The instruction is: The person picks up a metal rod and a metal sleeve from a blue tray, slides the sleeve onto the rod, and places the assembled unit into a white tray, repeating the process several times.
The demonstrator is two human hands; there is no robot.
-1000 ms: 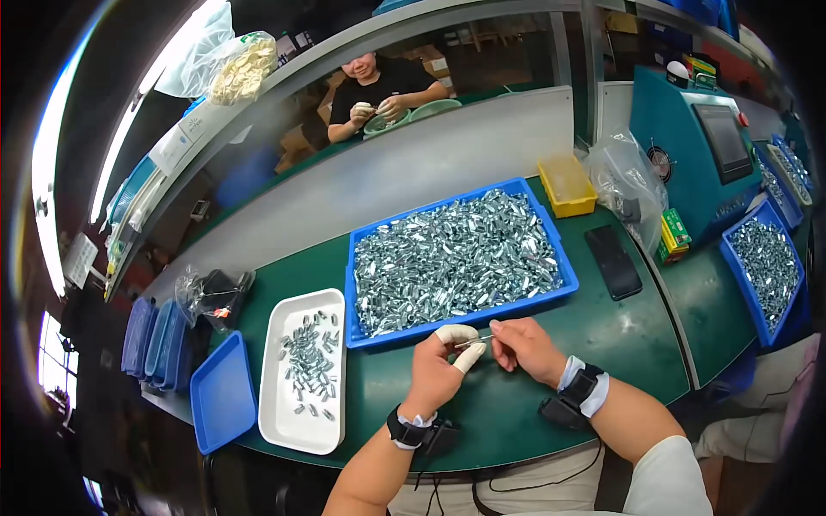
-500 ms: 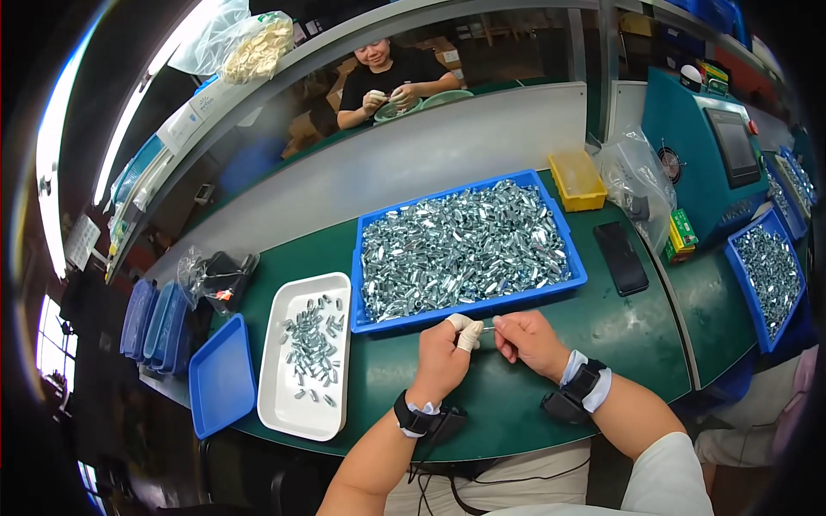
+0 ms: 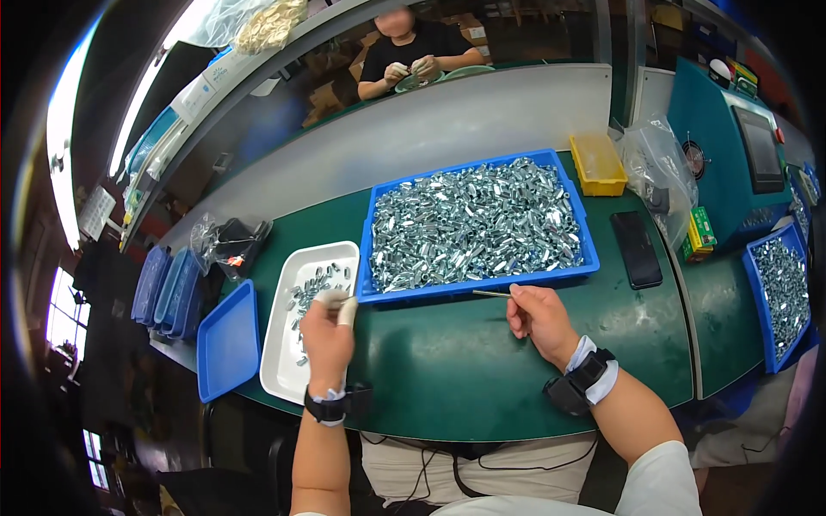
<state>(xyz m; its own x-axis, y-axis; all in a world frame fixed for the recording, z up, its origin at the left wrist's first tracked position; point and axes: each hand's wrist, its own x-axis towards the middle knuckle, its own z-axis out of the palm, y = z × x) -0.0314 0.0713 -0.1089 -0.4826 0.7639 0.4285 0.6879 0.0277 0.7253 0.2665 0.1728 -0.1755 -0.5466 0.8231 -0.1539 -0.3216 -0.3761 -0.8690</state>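
My left hand (image 3: 329, 340), with pale finger covers on its fingertips, is over the right side of the white tray (image 3: 280, 365). Its thumb and fingers are pinched together; what is between them, if anything, is too small to tell. Beneath it lies a loose group of small silvery metal pieces (image 3: 303, 297), partly hidden by the hand. My right hand (image 3: 544, 322) grips a thin metal rod (image 3: 492, 294) between thumb and forefinger, its free end pointing left beside the front rim of the large blue tray (image 3: 413, 295). That tray is heaped with the same shiny metal pieces (image 3: 469, 224).
An empty blue tray (image 3: 225, 348) sits left of the white one. A phone (image 3: 637, 249), a yellow bin (image 3: 598, 168) and a plastic bag (image 3: 658, 163) are at the right. Farther right stands another blue tray of parts (image 3: 779, 292). A co-worker (image 3: 413, 56) sits beyond the partition.
My hands were together in front of the blue tray; the left has moved left to the white tray. The right hand still holds the rod, now more exposed. The view has shifted slightly.
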